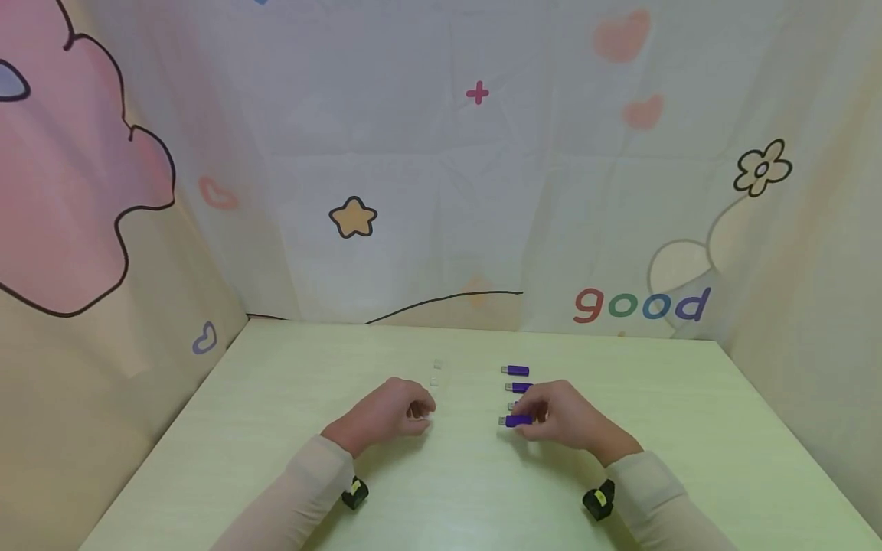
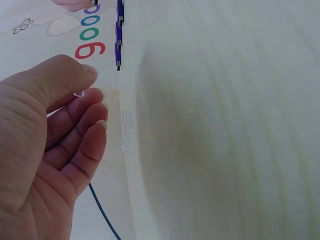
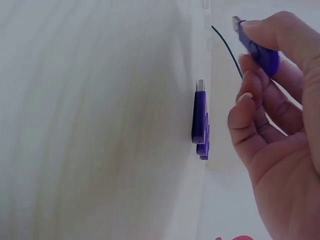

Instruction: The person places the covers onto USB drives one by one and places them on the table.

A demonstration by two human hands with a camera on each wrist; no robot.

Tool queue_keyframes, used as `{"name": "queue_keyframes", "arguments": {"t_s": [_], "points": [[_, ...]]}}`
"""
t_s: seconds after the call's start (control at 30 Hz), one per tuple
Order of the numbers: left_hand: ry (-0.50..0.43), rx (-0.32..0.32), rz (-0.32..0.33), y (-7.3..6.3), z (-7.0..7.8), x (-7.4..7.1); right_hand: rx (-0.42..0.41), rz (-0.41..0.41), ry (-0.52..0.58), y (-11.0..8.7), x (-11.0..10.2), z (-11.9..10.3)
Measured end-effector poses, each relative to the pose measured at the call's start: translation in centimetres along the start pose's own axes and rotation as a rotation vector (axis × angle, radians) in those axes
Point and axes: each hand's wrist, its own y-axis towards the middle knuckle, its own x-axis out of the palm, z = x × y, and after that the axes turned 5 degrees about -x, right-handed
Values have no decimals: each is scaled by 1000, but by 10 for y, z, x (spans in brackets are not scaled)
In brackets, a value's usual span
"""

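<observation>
The one piece of writing I can read is the word "good" point(image 1: 644, 306), each letter in its own colour with a red g first, printed on the pale patterned cloth point(image 1: 413, 92) behind the light wooden table point(image 1: 227, 436); my left wrist view shows it turned sideways.

My right hand point(image 1: 565, 417) pinches a purple USB stick with a metal plug point(image 1: 518, 421) between thumb and fingers, the plug pointing left. It is above the table, in front of three matching purple USB sticks point(image 1: 516, 371) lying in a row; the nearest is partly hidden by my hand from above, but my right wrist view shows its full side.

My left hand point(image 1: 394, 409) has thumb and forefinger nearly together, the other fingers loosely curled. From above I can hardly tell what it has, yet the left wrist view shows a small clear piece point(image 2: 79, 93) pinched there. Beyond that hand, the head view shows two small transparent pieces point(image 1: 437, 364) on the table, while the right wrist view shows three clear outlines.
</observation>
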Motion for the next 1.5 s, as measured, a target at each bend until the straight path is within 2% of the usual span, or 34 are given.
{"name": "queue_keyframes", "arguments": {"t_s": [0.23, 0.4, 0.7, 0.97, 1.2, 1.5], "points": [[-205, -13, 24, 0, 4, 2, -43, 67, 107, 0, 3, 2], [-344, -46, 40, 0, 5, 5, -62, 93, 163, 1, 7, 2], [-487, -139, 61, 4, 11, 11, -87, 133, 245, 3, 11, -4], [-546, -137, 79, 5, 18, 14, -82, 135, 316, 5, 14, -10], [-546, -141, 62, 6, 23, 15, -120, 136, 333, 9, 18, -13], [-543, -80, 79, 7, 30, 16, -160, 133, 336, 12, 23, -19]]}}
